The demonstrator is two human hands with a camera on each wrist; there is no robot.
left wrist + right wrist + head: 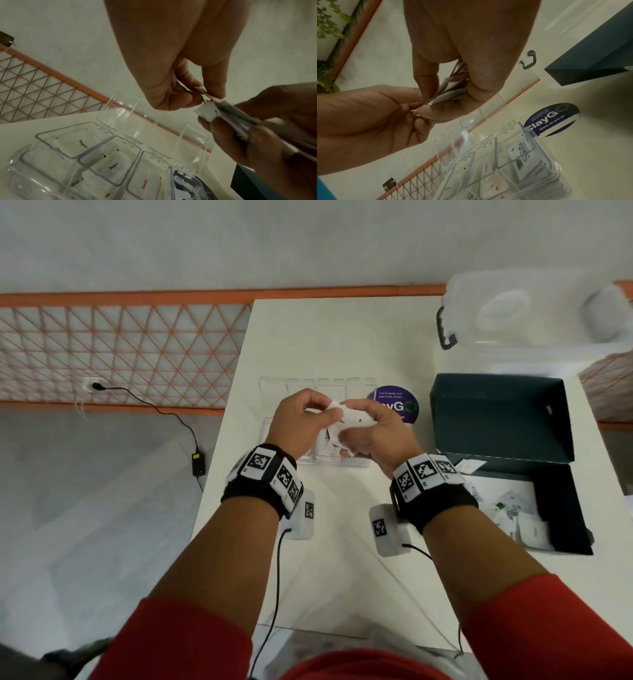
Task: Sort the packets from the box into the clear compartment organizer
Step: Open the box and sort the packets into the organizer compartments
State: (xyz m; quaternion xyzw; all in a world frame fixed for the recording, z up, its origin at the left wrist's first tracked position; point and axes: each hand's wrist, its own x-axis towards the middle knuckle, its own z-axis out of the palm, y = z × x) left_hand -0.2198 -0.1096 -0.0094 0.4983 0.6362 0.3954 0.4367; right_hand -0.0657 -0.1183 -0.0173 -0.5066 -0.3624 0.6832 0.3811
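My right hand (368,433) grips a small stack of white packets (346,422) above the clear compartment organizer (356,462). My left hand (305,419) pinches the corner of the top packet (208,111) between thumb and forefinger. In the right wrist view the packets (450,92) fan out between my right fingers. The organizer (72,152) has its lids up, and its compartments hold packets marked Sugar, Pepper and Salt; a Stevia packet (522,151) lies in the rightmost one. The dark open box (507,460) stands to the right, with more packets (513,515) inside.
A round purple sign (399,405) stands behind the organizer. A clear lidded tub (513,316) sits at the table's far right. Left of the table (308,337) is floor with a cable and adapter (198,463).
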